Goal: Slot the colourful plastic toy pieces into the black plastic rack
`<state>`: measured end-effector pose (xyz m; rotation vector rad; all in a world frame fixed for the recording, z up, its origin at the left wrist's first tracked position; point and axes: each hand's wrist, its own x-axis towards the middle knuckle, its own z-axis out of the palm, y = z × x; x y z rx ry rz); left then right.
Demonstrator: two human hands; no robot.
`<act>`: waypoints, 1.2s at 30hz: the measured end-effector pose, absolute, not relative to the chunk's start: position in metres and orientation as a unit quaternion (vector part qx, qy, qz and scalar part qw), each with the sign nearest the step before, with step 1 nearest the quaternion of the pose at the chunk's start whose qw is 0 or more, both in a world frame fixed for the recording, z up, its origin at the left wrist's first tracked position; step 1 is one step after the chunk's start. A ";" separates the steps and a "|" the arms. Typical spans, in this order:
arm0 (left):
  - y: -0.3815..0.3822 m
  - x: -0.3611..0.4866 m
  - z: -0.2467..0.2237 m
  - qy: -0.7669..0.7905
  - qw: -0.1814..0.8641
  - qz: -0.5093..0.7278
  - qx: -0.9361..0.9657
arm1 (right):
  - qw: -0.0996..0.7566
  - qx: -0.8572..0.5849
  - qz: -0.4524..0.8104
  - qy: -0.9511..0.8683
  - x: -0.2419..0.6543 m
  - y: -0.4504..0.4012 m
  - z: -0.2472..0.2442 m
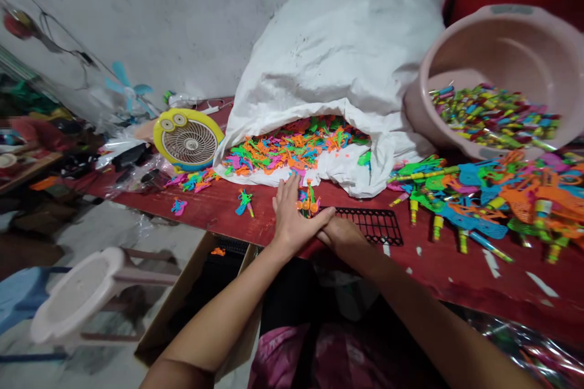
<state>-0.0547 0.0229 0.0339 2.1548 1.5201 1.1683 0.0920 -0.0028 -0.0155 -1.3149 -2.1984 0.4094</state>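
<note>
pink-patterned shirt [314, 358] fills the bottom of the view, with bare forearms [219, 316] reaching out over a red-painted wooden tabletop [237, 213]. the left hand [292, 219] lies flat, its grip open, just beside a small bunch of orange and green plastic toy pieces [308, 199]. the right hand [340, 236] sits tucked against it, fingers hidden, so its grip cannot be told. a black plastic grid rack [371, 225] lies just right of them. behind, a white woven sack [328, 55] spills more toy pieces [292, 149], and a tilted pink plastic basin [497, 55] holds coloured sticks [495, 115].
</note>
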 end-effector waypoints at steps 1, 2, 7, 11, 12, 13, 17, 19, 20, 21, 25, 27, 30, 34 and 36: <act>0.023 -0.056 0.034 0.510 0.109 0.421 0.742 | 0.271 -0.489 0.164 -0.813 0.091 -0.002 -0.013; 0.023 -0.057 0.036 0.491 0.087 0.441 0.746 | 0.268 -0.491 0.179 -0.809 0.091 -0.002 -0.010; 0.036 -0.066 0.052 0.300 0.044 0.427 0.852 | 0.211 -0.498 0.197 -0.818 0.089 0.000 -0.003; 0.046 -0.064 0.051 0.261 0.073 0.405 0.873 | 0.209 -0.513 0.152 -0.818 0.087 -0.004 -0.013; 0.046 -0.062 0.049 0.268 0.077 0.414 0.867 | 0.219 -0.516 0.141 -0.816 0.087 -0.006 -0.016; 0.046 -0.061 0.046 0.274 0.080 0.421 0.861 | 0.224 -0.518 0.132 -0.815 0.086 -0.007 -0.018; 0.045 -0.054 0.037 0.291 0.081 0.431 0.850 | 0.217 -0.533 0.105 -0.811 0.086 -0.012 -0.022; 0.044 -0.052 0.036 0.292 0.078 0.430 0.851 | 0.220 -0.534 0.101 -0.810 0.086 -0.013 -0.022; 0.044 -0.052 0.037 0.293 0.077 0.427 0.852 | 0.227 -0.531 0.104 -0.809 0.086 -0.014 -0.021; 0.043 -0.052 0.038 0.295 0.076 0.424 0.853 | 0.239 -0.526 0.111 -0.809 0.086 -0.014 -0.020; 0.040 -0.052 0.039 0.313 0.067 0.414 0.852 | 0.304 -0.493 0.146 -0.802 0.088 -0.021 -0.013; 0.039 -0.052 0.038 0.314 0.073 0.419 0.849 | 0.317 -0.495 0.152 -0.795 0.099 -0.026 -0.005; 0.038 -0.050 0.036 0.307 0.088 0.437 0.841 | 0.324 -0.547 0.119 -0.763 0.136 -0.028 0.013; 0.041 -0.051 0.036 0.278 0.115 0.438 0.847 | 0.301 -0.645 -0.062 -0.699 0.213 -0.017 0.044; 0.044 -0.053 0.037 0.253 0.136 0.427 0.857 | 0.210 -0.678 -0.156 -0.687 0.247 -0.007 0.057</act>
